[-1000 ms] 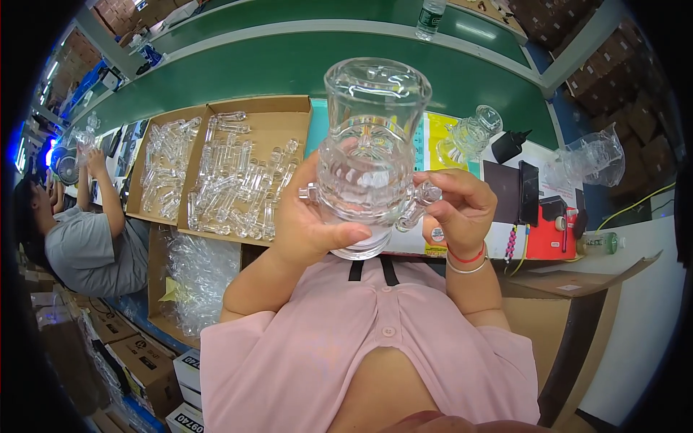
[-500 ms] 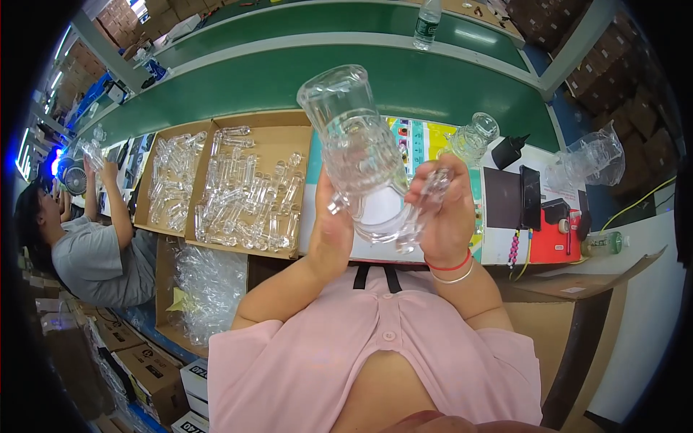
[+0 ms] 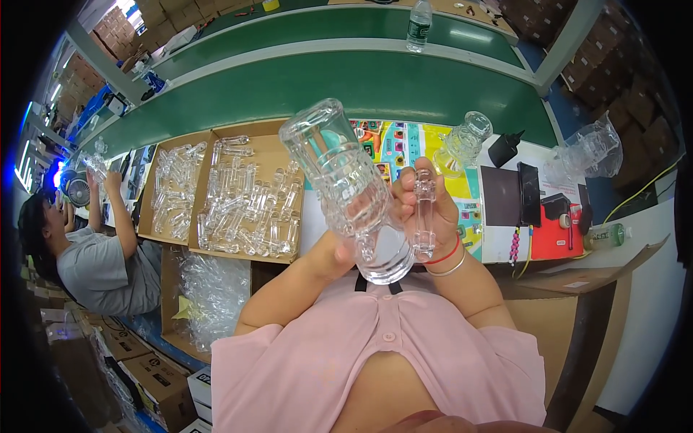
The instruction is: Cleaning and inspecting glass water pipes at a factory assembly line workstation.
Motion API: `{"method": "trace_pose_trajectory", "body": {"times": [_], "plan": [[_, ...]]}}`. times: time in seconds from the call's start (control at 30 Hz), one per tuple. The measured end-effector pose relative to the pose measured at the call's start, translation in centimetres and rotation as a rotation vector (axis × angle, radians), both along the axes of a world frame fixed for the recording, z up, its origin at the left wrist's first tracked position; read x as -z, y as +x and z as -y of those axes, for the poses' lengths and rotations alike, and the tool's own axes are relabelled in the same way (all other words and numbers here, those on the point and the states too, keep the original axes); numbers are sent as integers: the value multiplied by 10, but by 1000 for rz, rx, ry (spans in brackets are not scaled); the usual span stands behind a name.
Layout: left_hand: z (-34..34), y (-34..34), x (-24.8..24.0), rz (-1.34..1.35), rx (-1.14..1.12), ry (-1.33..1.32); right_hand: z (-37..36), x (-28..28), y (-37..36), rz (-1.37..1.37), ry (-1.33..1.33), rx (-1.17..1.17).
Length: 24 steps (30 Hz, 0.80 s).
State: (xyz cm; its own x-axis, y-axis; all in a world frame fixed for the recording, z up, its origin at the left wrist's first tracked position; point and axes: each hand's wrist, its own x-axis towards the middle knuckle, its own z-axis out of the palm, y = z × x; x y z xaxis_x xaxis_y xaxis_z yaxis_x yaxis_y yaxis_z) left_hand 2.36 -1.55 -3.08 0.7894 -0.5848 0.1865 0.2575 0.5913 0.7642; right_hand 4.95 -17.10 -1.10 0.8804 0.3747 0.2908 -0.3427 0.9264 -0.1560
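Observation:
A tall, clear, ribbed vessel [image 3: 354, 187] tilts in front of my chest, its wide cylindrical end pointing up and left. My left hand [image 3: 333, 254] is closed around its far side and shows partly through the clear wall. Upright in my right hand [image 3: 446, 209] is a small clear rod-like piece [image 3: 424, 216] with a knobbed end, gripped by the fingers close beside the vessel. Whether the rod touches the vessel, I cannot tell. Similar clear pieces [image 3: 249, 206] fill a cardboard tray [image 3: 278, 137] on the left. Another clear vessel [image 3: 462, 144] stands behind my right hand.
A bagged clear vessel [image 3: 588, 151], a black bottle [image 3: 507, 149] and a phone-like black object [image 3: 529, 195] lie to the right. Clear plastic bags [image 3: 209, 289] fill a box below the tray. A co-worker [image 3: 101, 260] sits at the left. A water bottle [image 3: 419, 27] stands on the shelf.
The vessel has come lower and slightly left, its base now nearer my chest. The rod in my right hand has turned upright and faces me.

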Motion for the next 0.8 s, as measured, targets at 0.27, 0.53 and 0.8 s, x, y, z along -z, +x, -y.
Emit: {"method": "trace_pose_trajectory", "body": {"times": [0.27, 0.53, 0.8], "plan": [[-21, 4, -28, 141, -316, 75, 9, -17, -6, 277, -551, 341], [-12, -18, -44, 365, -652, 326, 14, -24, -15, 606, -894, 879], [-11, -18, -41, 356, -617, 342, 16, -23, -16, 641, -911, 889]]}}
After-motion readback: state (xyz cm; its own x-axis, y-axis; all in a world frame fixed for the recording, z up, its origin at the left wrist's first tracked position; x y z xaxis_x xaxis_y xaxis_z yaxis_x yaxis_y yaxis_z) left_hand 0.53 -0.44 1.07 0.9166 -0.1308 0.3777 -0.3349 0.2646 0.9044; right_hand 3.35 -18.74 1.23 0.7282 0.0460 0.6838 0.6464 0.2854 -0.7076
